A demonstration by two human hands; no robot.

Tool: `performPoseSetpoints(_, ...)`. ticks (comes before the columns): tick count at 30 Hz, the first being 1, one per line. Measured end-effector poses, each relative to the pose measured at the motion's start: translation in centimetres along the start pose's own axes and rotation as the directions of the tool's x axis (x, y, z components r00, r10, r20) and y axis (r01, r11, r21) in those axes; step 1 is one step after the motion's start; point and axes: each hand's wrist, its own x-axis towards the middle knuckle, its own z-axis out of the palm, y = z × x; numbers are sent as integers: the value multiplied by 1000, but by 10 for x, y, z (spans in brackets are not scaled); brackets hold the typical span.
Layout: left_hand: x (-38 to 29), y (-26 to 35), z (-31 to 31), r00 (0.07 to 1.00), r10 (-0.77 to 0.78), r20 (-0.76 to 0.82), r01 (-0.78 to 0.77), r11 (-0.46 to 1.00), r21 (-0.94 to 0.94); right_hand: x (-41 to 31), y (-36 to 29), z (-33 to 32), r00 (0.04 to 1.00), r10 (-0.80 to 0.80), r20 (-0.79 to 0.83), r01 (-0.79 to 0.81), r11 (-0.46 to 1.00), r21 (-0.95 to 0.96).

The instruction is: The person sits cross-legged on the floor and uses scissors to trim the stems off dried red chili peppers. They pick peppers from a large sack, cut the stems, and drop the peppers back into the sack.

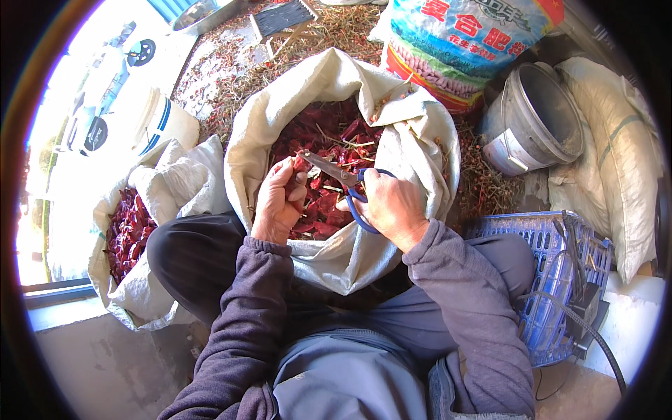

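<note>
Between my knees stands a white woven sack with its rim rolled down. Dried red chili peppers, some with pale stems, fill it. Over the sack's mouth, my left hand pinches a dried red chili between thumb and fingers. My right hand grips a pair of scissors by its blue handles. The blades point left, and their tips meet the top of the chili in my left hand. Whether the blades are fully closed is too small to tell.
A smaller sack of red chilies lies at left, near a white bucket. Ahead are a folding stool and a printed fertilizer bag. At right are a grey bucket, full sacks and a blue plastic crate with a cable.
</note>
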Motion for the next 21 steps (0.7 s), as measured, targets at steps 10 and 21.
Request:
performPoseSetpoints(10,-8,14,1,933,151,326,-358,323,876,-7,-2,13,997,38,71,-48,988,148)
performPoseSetpoints(21,-11,10,-2,940,183,289,-339,619,708,-10,-11,8,956,74,285,-211,846,489)
